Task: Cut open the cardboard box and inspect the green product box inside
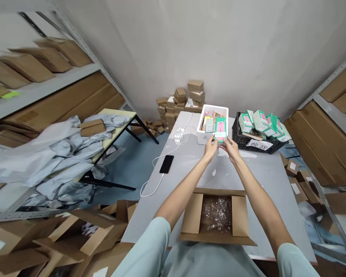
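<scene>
Both my hands grip the lower end of a green and pink box (220,129), held upright in front of a white foam box (204,137). My left hand (210,147) pinches its lower left corner, and my right hand (231,148) its lower right. Colourful small packages (210,119) fill the foam box. To the right, a black plastic crate (242,144) is heaped with similar green and white boxes (261,120) and bears a handwritten paper sign. Close to my body stands an open cardboard box (193,215) with clear crinkled plastic wrap (217,213) inside.
A black phone (166,164) on a white cable lies at the left of the grey table (150,215), near a white power strip (178,135). Stacked cartons (196,92) line the wall. Grey bags cover a side table (118,132); open cartons (75,234) crowd the floor at left.
</scene>
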`<control>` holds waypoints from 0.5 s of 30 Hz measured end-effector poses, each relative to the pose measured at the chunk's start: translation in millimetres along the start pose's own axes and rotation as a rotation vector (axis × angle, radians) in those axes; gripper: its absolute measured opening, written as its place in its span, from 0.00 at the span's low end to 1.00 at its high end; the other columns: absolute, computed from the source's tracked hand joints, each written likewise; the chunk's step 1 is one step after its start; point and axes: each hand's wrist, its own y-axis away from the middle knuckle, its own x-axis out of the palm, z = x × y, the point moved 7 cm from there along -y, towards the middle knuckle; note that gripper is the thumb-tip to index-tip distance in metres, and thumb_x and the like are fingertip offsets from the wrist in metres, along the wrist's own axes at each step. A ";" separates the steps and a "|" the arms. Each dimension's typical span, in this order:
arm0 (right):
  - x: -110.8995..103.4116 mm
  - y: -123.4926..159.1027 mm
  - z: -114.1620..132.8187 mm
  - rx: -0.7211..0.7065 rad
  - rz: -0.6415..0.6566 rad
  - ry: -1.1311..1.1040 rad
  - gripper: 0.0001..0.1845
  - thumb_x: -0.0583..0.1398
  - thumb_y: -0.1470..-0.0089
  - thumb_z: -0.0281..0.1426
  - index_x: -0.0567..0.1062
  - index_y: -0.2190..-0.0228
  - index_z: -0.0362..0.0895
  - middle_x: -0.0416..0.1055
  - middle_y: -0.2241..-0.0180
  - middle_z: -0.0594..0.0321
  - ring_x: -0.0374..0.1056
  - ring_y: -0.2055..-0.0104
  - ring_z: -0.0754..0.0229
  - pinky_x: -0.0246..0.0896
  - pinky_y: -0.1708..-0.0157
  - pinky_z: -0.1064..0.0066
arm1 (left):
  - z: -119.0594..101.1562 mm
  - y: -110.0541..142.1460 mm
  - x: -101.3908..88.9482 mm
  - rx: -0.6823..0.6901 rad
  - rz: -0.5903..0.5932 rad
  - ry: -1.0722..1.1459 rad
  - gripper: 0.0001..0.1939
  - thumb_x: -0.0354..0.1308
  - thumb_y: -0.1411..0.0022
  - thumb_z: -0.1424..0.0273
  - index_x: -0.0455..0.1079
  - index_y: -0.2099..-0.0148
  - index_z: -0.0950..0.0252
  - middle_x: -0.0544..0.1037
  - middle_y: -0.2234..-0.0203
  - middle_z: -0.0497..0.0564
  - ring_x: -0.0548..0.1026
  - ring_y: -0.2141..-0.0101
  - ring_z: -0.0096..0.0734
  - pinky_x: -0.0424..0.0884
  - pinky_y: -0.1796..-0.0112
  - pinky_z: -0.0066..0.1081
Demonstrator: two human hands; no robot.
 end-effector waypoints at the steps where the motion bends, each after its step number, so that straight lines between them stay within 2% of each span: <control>1: 8.9 -15.6 5.5 -0.009 -0.006 -0.004 0.33 0.77 0.44 0.34 0.81 0.39 0.40 0.86 0.63 0.64 0.80 0.71 0.64 0.89 0.55 0.65 | -7.5 -15.3 4.6 0.017 -0.012 -0.010 0.31 0.67 0.29 0.61 0.73 0.28 0.63 0.80 0.35 0.65 0.80 0.41 0.50 0.80 0.45 0.43; 5: 34.5 -60.8 24.0 -0.035 -0.029 -0.028 0.23 0.72 0.37 0.35 0.82 0.43 0.40 0.86 0.60 0.61 0.81 0.65 0.63 0.87 0.53 0.66 | -34.1 -59.6 18.6 0.082 -0.051 -0.056 0.27 0.66 0.29 0.64 0.76 0.31 0.63 0.82 0.37 0.64 0.78 0.37 0.48 0.74 0.38 0.44; 9: 40.2 -85.1 30.6 -0.016 -0.049 -0.046 0.19 0.67 0.33 0.32 0.79 0.43 0.43 0.85 0.54 0.58 0.84 0.54 0.62 0.84 0.45 0.67 | -47.6 -74.6 16.3 0.119 -0.117 -0.109 0.23 0.65 0.30 0.69 0.77 0.35 0.71 0.78 0.34 0.72 0.74 0.31 0.53 0.65 0.30 0.46; 12: 17.2 -81.2 26.3 0.023 -0.045 -0.019 0.19 0.66 0.32 0.30 0.79 0.42 0.44 0.85 0.52 0.56 0.85 0.50 0.60 0.81 0.39 0.63 | -42.4 -57.5 -7.5 0.139 -0.130 -0.126 0.22 0.64 0.31 0.69 0.78 0.38 0.69 0.80 0.35 0.70 0.75 0.32 0.52 0.65 0.29 0.45; 13: 1.6 -73.4 23.6 0.036 -0.038 -0.003 0.18 0.66 0.33 0.30 0.80 0.43 0.43 0.85 0.53 0.55 0.85 0.49 0.59 0.81 0.37 0.61 | -37.4 -45.6 -21.5 0.143 -0.120 -0.125 0.20 0.63 0.31 0.69 0.79 0.39 0.67 0.82 0.38 0.67 0.77 0.33 0.50 0.66 0.30 0.44; 15: -43.4 -47.0 17.0 0.057 -0.026 0.036 0.15 0.68 0.34 0.31 0.82 0.48 0.43 0.86 0.52 0.53 0.85 0.46 0.55 0.78 0.34 0.57 | -22.3 -13.9 -62.0 0.130 -0.121 -0.121 0.18 0.62 0.32 0.67 0.80 0.42 0.63 0.85 0.43 0.62 0.79 0.35 0.46 0.68 0.30 0.43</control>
